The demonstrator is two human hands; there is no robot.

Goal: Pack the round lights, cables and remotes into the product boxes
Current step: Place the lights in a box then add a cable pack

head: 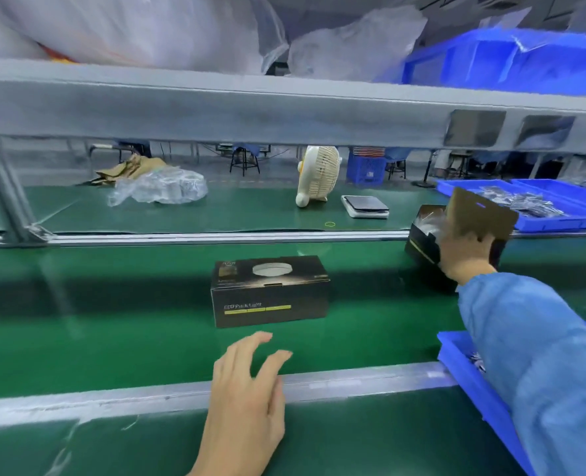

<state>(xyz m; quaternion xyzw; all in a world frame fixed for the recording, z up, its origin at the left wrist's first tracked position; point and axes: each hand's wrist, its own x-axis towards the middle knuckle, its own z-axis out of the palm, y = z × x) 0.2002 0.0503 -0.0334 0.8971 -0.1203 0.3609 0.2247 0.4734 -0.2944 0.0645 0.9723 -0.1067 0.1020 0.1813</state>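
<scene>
Closed black product box [270, 291] sits flat on the green conveyor belt [113, 304], lid shut. Left hand [247, 389] hovers just near-side of that box, fingers spread and relaxed, grasping nothing. Right hand [463, 249], blue sleeve [525, 338], is off to the box's right, clasping a second, open box [425, 235] with brown flap raised. Beyond the closed box: cream desk fan [319, 175], scale [365, 206], blue tray [542, 214].

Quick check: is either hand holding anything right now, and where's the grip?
The right hand grips the open product box at its near end, beside the raised flap. The left hand holds nothing, hovering open near the closed box.
</scene>
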